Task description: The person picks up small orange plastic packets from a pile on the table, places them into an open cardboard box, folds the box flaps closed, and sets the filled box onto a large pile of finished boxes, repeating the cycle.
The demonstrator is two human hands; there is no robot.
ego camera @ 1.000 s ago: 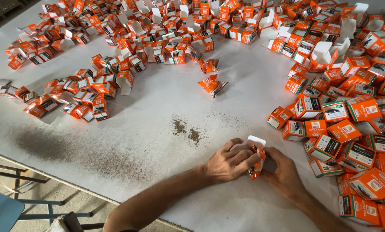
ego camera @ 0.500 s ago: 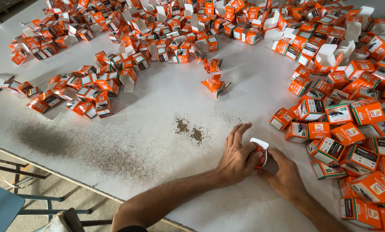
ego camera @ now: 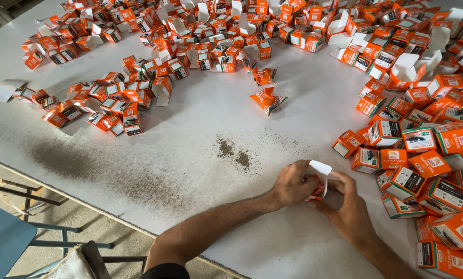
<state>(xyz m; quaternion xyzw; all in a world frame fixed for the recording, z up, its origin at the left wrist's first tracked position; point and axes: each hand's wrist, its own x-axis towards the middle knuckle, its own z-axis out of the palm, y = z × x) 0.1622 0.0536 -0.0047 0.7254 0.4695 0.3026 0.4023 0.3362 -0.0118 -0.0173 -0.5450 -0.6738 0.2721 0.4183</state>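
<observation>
Both hands meet near the front of a white table (ego camera: 190, 155) around one small orange carton (ego camera: 318, 182) with its white flap open at the top. My left hand (ego camera: 292, 183) grips the carton's left side, fingers curled on it. My right hand (ego camera: 349, 209) holds it from the right and below, thumb and fingers against its side. The carton stands on the table surface between them. Closed orange cartons (ego camera: 417, 170) lie packed just right of my hands.
Heaps of small orange-and-white cartons, many with open flaps, cover the far side (ego camera: 231, 36) and left (ego camera: 102, 103). Dark dust patches (ego camera: 236, 155) mark the middle. The table's front edge runs diagonally at lower left, with a blue stool (ego camera: 4, 243) below.
My hands have kept the carton between them and shifted it slightly; my left fingers, spread half a second ago, have curled back onto the carton.
</observation>
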